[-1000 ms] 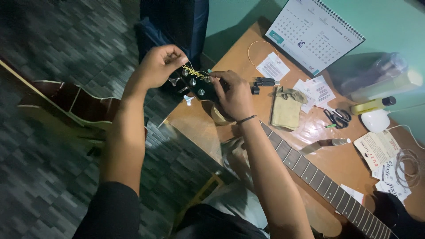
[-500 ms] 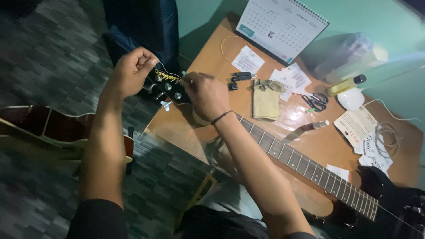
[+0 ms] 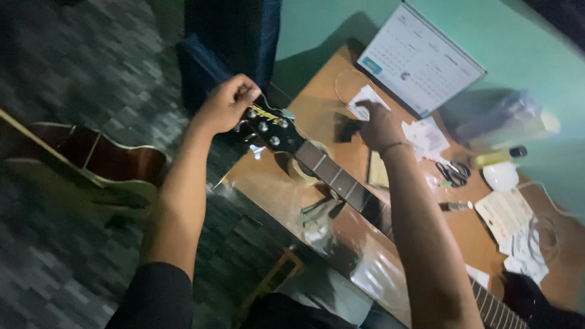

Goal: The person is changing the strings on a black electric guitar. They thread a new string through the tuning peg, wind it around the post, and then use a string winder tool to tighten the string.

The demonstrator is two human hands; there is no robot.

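The left hand [image 3: 228, 103] pinches the guitar head [image 3: 268, 125], likely hard and heavy, while the right hand [image 3: 379, 125] reaches open over the desk [image 3: 317, 91].

i see a desk calendar [image 3: 420, 58] propped at the back of the wooden table [image 3: 286, 195]. scissors [image 3: 454, 173], a yellow bottle [image 3: 496, 157], a white round thing [image 3: 501, 175] and paper slips [image 3: 426, 134] lie near it. coiled wire [image 3: 542, 234] sits far right. an acoustic guitar [image 3: 85, 164] lies on the floor, left.
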